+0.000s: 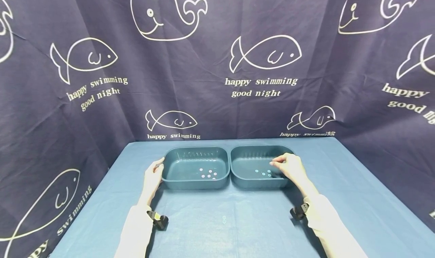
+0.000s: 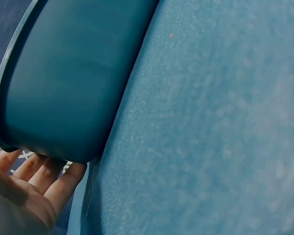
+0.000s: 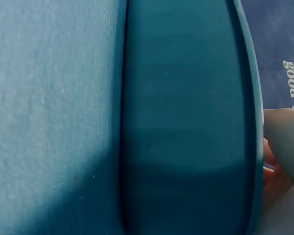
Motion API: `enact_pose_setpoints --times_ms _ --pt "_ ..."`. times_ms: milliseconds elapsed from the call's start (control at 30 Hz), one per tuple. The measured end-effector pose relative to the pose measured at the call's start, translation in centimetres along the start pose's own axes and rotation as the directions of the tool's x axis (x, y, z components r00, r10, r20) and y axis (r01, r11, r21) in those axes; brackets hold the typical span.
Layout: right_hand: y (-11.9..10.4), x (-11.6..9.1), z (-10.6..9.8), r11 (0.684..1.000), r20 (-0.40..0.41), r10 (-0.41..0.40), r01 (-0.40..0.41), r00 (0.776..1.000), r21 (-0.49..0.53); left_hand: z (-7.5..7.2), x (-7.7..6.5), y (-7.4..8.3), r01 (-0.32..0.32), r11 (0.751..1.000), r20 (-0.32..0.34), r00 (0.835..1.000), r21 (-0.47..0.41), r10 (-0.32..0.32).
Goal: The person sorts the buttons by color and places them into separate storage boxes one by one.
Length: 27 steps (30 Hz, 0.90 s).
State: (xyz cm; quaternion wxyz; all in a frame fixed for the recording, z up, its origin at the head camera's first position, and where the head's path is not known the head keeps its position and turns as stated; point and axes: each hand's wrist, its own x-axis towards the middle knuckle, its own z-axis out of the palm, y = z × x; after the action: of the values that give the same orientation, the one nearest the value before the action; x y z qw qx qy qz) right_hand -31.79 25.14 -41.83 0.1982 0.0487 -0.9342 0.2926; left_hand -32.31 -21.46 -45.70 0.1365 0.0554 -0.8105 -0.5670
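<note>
Two dark teal plastic bins stand side by side on the table. At the outer end of the left bin (image 1: 195, 184), my left hand (image 1: 152, 177) grips the rim; the left wrist view shows its bent fingers (image 2: 63, 186) against the end wall. Several small pale discs with pinkish centres (image 1: 203, 176) lie in this bin. My right hand (image 1: 289, 167) reaches over the right end of the right bin (image 1: 253, 183), thumb and index fingertips close together. Whether they pinch something small cannot be seen. Several small pale discs (image 1: 263, 174) lie below it.
A blue cloth covers the table (image 1: 204, 228). Two faint small rings (image 1: 224, 219) show on it in front of the bins. A navy curtain (image 1: 210, 62) with white whale and fish drawings hangs behind and at both sides. Each wrist wears a small black camera (image 1: 160, 221).
</note>
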Motion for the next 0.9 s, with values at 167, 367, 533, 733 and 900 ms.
enact_pose_setpoints --times_ms 167,367,533,733,900 --pt "-1.0 -0.6 -0.3 0.999 -0.008 -0.021 0.021 1.0 0.028 0.0 0.1 -0.1 0.003 1.0 -0.006 1.0 -0.006 -0.004" --pt "-1.9 -1.3 -0.1 0.996 -0.002 -0.063 0.063 0.998 0.058 0.1 0.1 0.1 0.01 1.0 -0.011 1.0 -0.007 -0.01" --pt "-3.0 -2.1 0.2 0.991 -0.016 -0.109 0.11 0.994 0.081 0.1 0.1 0.2 0.007 1.0 -0.01 1.0 -0.01 -0.007" --pt "-4.6 -3.2 0.6 0.973 -0.06 -0.195 0.2 0.979 0.114 0.2 -0.1 0.1 0.003 1.0 -0.021 1.0 -0.012 -0.003" --pt "-5.8 -3.9 1.0 0.955 -0.063 -0.238 0.245 0.969 0.169 0.2 -0.1 0.1 -0.005 1.0 -0.025 1.0 0.006 0.005"
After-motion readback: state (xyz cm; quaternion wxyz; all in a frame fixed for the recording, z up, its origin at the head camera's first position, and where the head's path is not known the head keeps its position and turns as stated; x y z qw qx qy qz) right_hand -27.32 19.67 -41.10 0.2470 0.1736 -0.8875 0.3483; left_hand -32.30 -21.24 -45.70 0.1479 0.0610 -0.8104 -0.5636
